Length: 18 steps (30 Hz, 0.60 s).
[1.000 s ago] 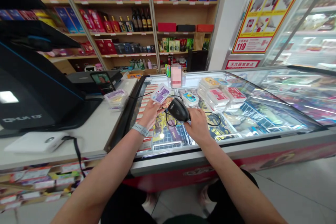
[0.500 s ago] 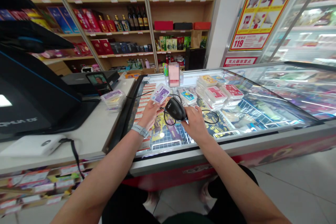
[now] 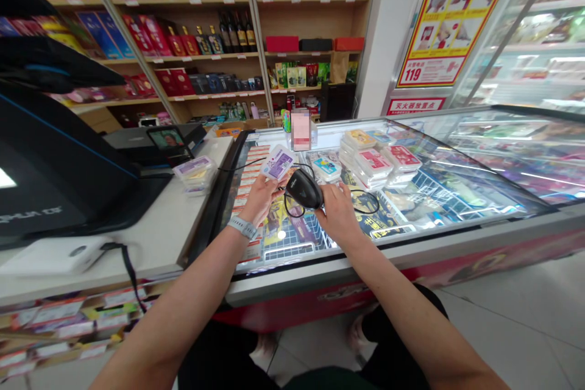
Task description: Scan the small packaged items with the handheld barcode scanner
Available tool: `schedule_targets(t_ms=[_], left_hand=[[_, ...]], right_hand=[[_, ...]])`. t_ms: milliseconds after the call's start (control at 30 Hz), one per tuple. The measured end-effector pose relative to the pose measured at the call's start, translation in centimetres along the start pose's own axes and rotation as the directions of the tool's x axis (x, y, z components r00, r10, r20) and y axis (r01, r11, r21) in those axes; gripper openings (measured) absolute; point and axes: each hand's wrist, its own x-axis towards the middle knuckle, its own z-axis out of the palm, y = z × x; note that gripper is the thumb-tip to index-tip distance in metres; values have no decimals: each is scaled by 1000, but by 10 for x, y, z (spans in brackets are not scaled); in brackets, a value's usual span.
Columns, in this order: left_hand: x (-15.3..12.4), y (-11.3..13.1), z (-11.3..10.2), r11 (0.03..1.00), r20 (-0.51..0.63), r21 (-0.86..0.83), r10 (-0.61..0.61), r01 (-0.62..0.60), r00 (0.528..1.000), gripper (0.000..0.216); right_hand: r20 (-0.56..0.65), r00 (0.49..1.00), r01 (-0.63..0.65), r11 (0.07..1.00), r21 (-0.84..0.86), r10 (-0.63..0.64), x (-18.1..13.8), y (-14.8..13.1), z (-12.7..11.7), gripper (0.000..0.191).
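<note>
My left hand (image 3: 259,197) holds a small white and purple packet (image 3: 277,163) up over the glass lid of a chest freezer (image 3: 411,237). My right hand (image 3: 337,212) grips a black handheld barcode scanner (image 3: 304,189), its head close to the packet and pointed at it. A black cable (image 3: 365,202) loops from the scanner across the glass. A grey watch sits on my left wrist.
Stacks of similar packets (image 3: 375,164) lie on the freezer glass to the right. A packet pile (image 3: 195,172) rests on the white counter (image 3: 155,237) beside a black till screen (image 3: 55,164). Shelves of boxes and bottles (image 3: 228,30) stand behind.
Both hands with packet and scanner have stayed together; the view has shifted slightly, so they sit a little higher in the picture. Otherwise nothing has visibly moved.
</note>
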Motion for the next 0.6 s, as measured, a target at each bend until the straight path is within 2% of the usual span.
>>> schedule_targets(t_ms=[300, 467, 600], left_hand=[[-1, 5, -1, 999, -48, -2, -53, 53, 997, 42], [2, 23, -9, 999, -188, 28, -26, 32, 982, 30], [10, 49, -28, 992, -343, 125, 69, -27, 937, 23]], right_hand=[[42, 999, -19, 1000, 18, 18, 0, -1, -4, 29], [43, 999, 8, 1000, 15, -8, -2, 3, 2, 31], [65, 998, 23, 1000, 1, -23, -3, 6, 4, 32]])
